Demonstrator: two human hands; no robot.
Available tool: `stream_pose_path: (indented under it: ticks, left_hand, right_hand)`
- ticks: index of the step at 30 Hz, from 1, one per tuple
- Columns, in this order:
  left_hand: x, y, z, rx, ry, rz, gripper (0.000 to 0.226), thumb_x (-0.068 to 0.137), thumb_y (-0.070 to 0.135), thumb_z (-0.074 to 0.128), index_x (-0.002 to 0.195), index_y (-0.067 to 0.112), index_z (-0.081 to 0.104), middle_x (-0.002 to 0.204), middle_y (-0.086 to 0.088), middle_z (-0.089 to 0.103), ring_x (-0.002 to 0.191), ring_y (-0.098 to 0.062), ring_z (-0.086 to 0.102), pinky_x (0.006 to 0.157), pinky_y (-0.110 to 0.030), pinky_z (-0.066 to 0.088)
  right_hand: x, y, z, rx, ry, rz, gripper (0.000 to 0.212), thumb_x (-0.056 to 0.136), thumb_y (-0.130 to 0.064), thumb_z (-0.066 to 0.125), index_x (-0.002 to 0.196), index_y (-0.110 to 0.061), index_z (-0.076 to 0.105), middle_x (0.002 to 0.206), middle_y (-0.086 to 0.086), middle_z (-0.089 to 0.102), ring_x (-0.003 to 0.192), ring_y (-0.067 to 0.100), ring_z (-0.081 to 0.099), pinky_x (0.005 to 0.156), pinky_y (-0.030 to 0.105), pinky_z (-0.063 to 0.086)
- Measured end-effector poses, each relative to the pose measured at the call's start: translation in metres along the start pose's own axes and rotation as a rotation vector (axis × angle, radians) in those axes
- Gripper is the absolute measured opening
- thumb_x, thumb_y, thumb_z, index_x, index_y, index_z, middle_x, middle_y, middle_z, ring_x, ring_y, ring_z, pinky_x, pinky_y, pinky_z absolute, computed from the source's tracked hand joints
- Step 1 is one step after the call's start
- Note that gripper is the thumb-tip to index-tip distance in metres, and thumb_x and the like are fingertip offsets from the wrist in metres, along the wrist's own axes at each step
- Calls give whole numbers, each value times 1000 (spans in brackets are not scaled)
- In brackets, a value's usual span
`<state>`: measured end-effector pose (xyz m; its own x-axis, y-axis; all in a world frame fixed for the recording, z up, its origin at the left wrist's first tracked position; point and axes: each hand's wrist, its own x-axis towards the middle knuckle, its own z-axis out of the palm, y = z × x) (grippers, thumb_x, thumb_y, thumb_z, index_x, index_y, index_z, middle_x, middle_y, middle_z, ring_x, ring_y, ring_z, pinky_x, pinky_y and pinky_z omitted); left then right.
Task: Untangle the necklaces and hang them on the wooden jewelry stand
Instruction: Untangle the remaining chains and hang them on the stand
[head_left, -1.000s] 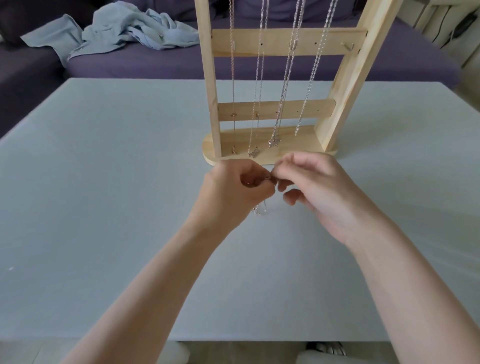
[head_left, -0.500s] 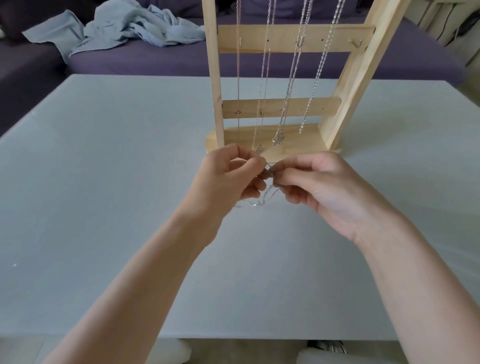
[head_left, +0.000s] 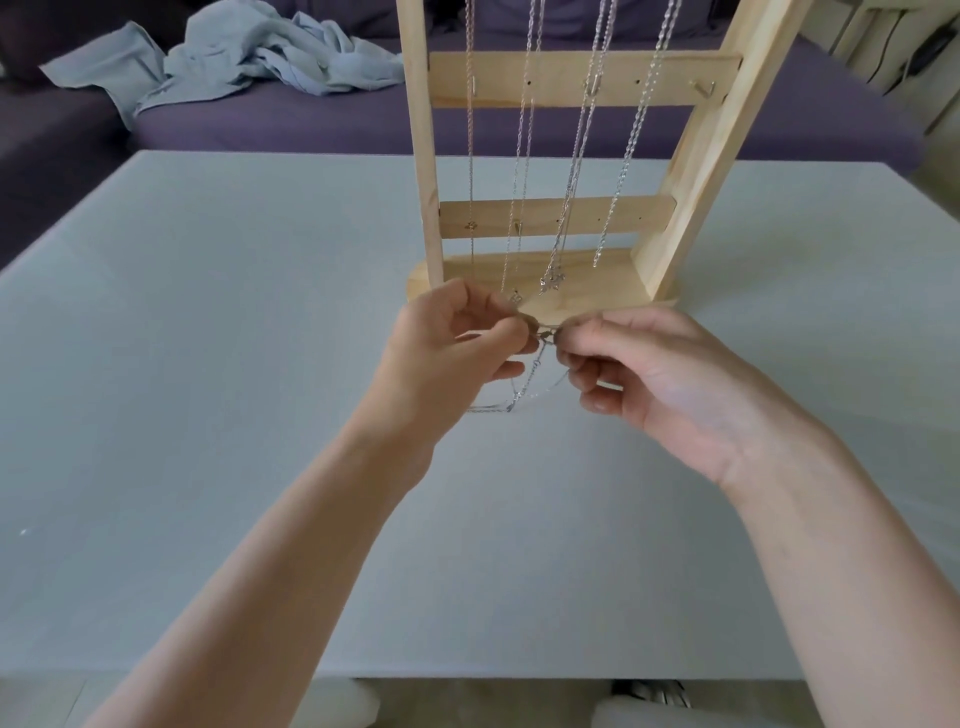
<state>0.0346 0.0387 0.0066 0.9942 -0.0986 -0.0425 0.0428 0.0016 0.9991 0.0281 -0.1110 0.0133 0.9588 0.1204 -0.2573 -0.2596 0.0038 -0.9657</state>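
Both hands have drawn a little apart since the earlier frame, and the chain between them now shows as a short taut span with loops trailing below. The left hand (head_left: 457, 353) pinches one end of the necklace (head_left: 524, 387) between thumb and forefinger; the right hand (head_left: 649, 379) pinches the other end the same way, its remaining fingers curled under. The clasp sits right between the two sets of fingertips, while the rest of the chain hangs beneath them and touches the table (head_left: 208, 364). My judgement: this is the unclasping or last untangling of one necklace — the next move calls for freeing it fully and lifting it to a hook on the wooden jewelry stand (head_left: 696, 171), just beyond the fingers, where four chains hang already.
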Motion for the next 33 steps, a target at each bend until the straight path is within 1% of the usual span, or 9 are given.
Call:
stream_pose_path:
  ticks: [3,7,11,15,18,23,28,31,33]
  left_hand:
    - [0,1,2,-96,2,-54,17,90,-2,53,76,9,53,79,-9,70,72,-15,69,65,-20,55]
    - [2,5,1,-217,98,-102,13,92,0,49,82,7,49,71,-8,67,65,-18,68,61,-20,55]
    - [3,7,-1,-217,158,-140,12,94,4,46,84,11,46,66,-4,62,53,-13,61,52,-18,50]
    - [2,4,-1,-50,154,-147,9,93,9,48,85,14,47,59,3,55,47,-9,44,49,-18,40]
    - [1,3,1,78,102,-127,18,93,11,48,77,14,53,55,6,51,45,-8,39,49,-18,35]
    - [-1,0,-3,249,-4,-133,28,92,9,47,73,15,67,57,10,54,55,-9,43,58,-20,40]
    - [1,-1,-9,180,105,-93,25,91,6,51,72,13,67,65,4,59,56,-2,54,67,-15,54]
    - [0,-5,-14,343,138,1,20,88,11,59,71,19,67,64,6,64,57,-1,61,72,-18,53]
    - [-2,-6,-16,444,139,56,18,86,14,62,70,21,67,63,7,66,58,-3,63,66,-16,49]
  right_hand:
    - [-1,2,-1,-53,-54,12,23,85,-4,58,63,-9,61,64,5,50,55,12,43,47,20,34]
    - [-3,5,0,-187,-75,48,12,81,-5,60,70,-5,57,58,2,48,52,12,41,49,20,33]
    - [-3,3,-4,-137,-16,33,25,81,-3,55,57,-9,49,56,1,44,53,14,40,47,21,32]
    - [-3,4,-5,-109,-51,24,25,84,-5,55,62,-12,45,55,-3,36,51,13,37,45,19,31]
    - [-3,4,-5,-115,-57,30,16,85,-9,59,71,-14,52,51,-6,31,47,11,33,43,17,27]
    - [-3,0,-10,-102,2,1,14,87,-13,59,74,-18,56,47,-8,27,44,9,25,42,18,18]
    - [-3,-3,-10,-86,41,-76,12,86,-14,62,75,-18,58,44,-11,22,42,8,17,43,22,9]
    - [-4,-4,-7,-74,108,-165,6,86,-11,63,81,-11,66,41,-13,23,39,5,17,40,18,12]
    - [-5,-5,-7,-98,166,-236,9,87,-12,62,85,-11,71,39,-16,25,38,5,17,39,16,14]
